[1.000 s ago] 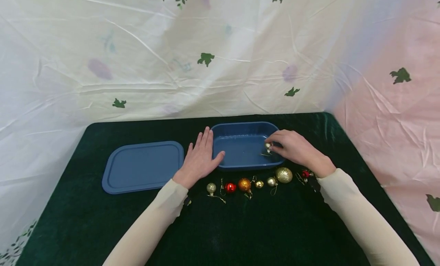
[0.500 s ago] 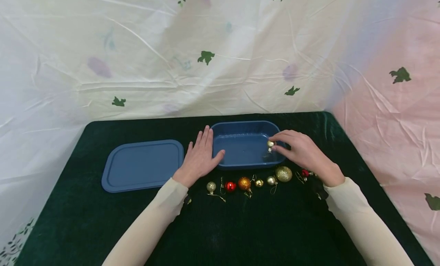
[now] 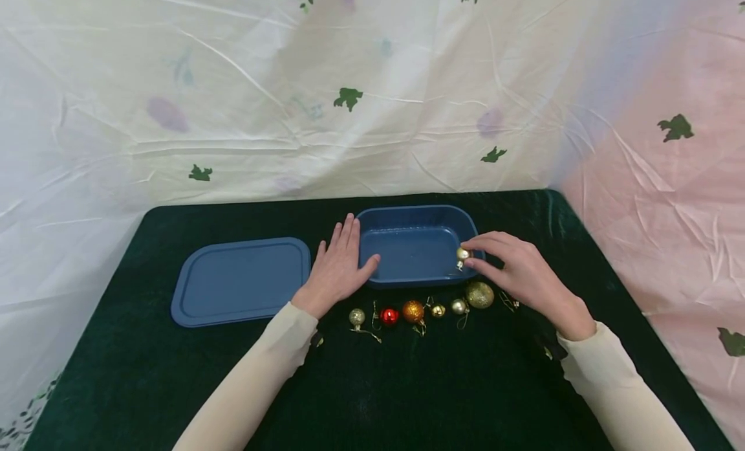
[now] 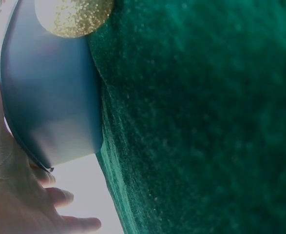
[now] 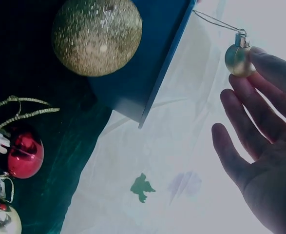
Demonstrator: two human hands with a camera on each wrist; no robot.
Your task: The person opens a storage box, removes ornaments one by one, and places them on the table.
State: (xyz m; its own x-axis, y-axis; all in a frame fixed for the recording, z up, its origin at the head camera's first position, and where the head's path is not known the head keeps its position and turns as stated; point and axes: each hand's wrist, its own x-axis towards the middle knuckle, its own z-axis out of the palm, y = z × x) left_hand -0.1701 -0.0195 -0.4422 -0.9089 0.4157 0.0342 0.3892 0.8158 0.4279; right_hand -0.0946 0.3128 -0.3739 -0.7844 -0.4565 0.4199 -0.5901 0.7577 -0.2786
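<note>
Between thumb and fingertips my right hand (image 3: 518, 270) pinches a small gold bauble (image 3: 463, 253) with a cap and a string loop, over the right end of the blue box (image 3: 416, 283). In the right wrist view the same gold bauble (image 5: 238, 59) hangs at the fingertips, string stretched to the left. My left hand (image 3: 337, 266) lies with straight fingers against the box's left side, thumb over its rim. In front of the box lies a row of baubles: a glittery gold one (image 3: 480, 295), a silver one (image 3: 459, 307), an orange one (image 3: 413, 311), a red one (image 3: 389, 316) and others.
A blue lid (image 3: 241, 283) lies flat on the dark green cloth (image 3: 372, 386), left of my left hand. In the right wrist view a dark red bauble (image 5: 26, 155) lies near the right forearm. A patterned white curtain (image 3: 262, 114) stands behind the table.
My right hand has moved a little to the right and towards me, with the gold bauble still pinched. My left hand and the box have stayed in place.
</note>
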